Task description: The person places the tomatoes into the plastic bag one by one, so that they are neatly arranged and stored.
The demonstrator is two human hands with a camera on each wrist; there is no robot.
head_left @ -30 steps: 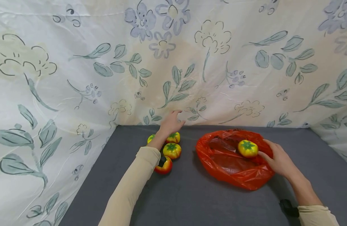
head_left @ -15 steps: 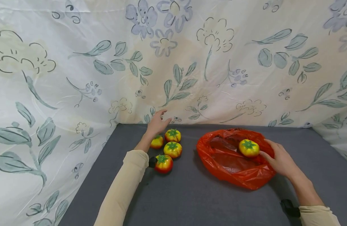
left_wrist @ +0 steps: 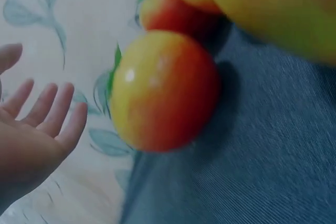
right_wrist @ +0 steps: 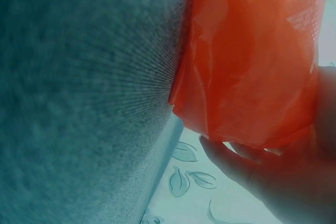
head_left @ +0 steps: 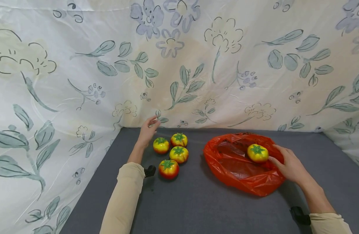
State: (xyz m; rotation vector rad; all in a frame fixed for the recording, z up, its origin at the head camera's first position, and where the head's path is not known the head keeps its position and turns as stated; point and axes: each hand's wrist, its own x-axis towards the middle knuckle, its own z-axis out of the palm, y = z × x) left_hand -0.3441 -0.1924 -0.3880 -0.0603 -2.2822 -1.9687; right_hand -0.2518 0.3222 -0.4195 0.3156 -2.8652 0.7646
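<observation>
Orange plastic marks the right half of the scene: a crumpled bag lies open on the grey table, and one yellow tomato with a green star-shaped calyx sits in it, toward the bag's far right. The right hand rests at the bag's right rim, fingertips against the plastic just beside that tomato; in the right wrist view its fingers curl under the edge of the orange film, gripping it. To the left, well apart from the bag, four tomatoes stand in a close cluster on the table: a far-left tomato, a far-right tomato, a middle tomato and a redder near tomato. The left hand hovers at the far left of that cluster, near the far-left tomato but not touching it, close to the flowered cloth that walls in the table behind and on both sides. In the left wrist view its fingers are straight and slightly spread, holding nothing, with a red-and-yellow tomato just beside them. Both arms wear cream sleeves, each with a dark strap at the wrist.
</observation>
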